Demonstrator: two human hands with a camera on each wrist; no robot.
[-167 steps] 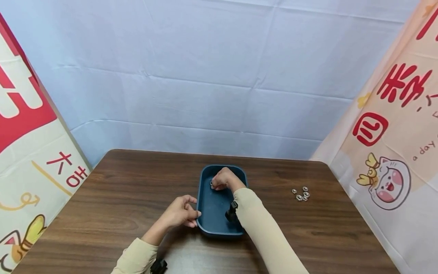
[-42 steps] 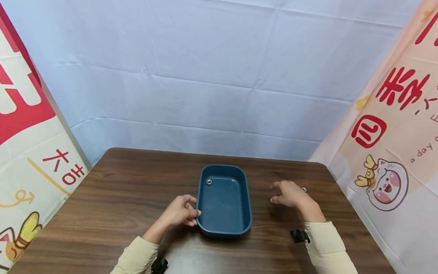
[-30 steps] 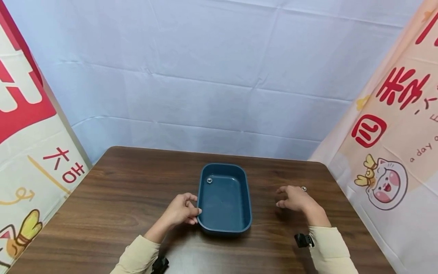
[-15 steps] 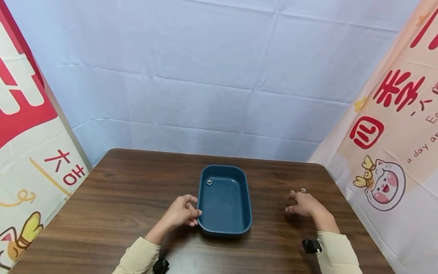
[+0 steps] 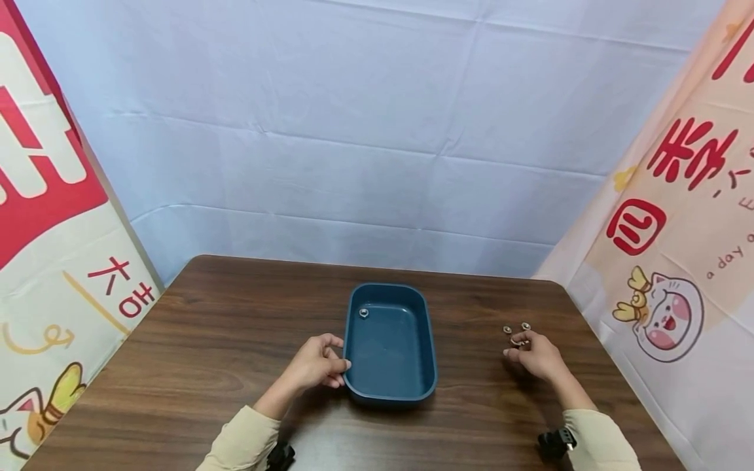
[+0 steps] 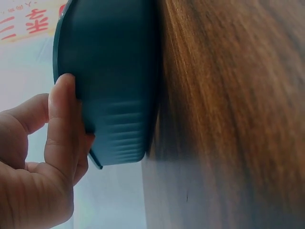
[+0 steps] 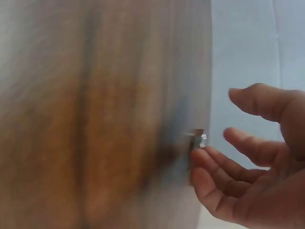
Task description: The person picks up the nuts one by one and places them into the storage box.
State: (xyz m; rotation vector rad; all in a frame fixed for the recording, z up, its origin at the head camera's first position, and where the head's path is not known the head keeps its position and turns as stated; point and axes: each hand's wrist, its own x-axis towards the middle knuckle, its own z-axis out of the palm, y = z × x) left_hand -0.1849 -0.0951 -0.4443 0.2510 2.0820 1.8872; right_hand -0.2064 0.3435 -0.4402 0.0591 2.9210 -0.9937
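Note:
A deep blue rectangular tray [image 5: 390,398] stands on the table. My left hand [image 5: 317,364] holds its left rim, thumb tip at the edge and the other fingers along the outer wall; the left wrist view shows the fingers [image 6: 62,109] against that wall. A metal nut [image 5: 364,313] lies in the tray's far left corner. On the right, my right hand [image 5: 537,356] hovers low at a small group of nuts, its thumb and fingers apart. One nut [image 5: 507,330] and another nut [image 5: 525,326] lie just beyond its fingertips; others are partly covered by the fingers.
The brown wood-grain table [image 5: 235,314] extends around the tray. A pale cloth [image 5: 377,163] hangs behind it, with printed banners at the left and right sides. The right wrist view is blurred across the tabletop.
Over five seconds ago my right hand was inside the tray with a nut; that nut now lies there. The right hand has since moved right and toward me, over the nuts. The left hand stays put.

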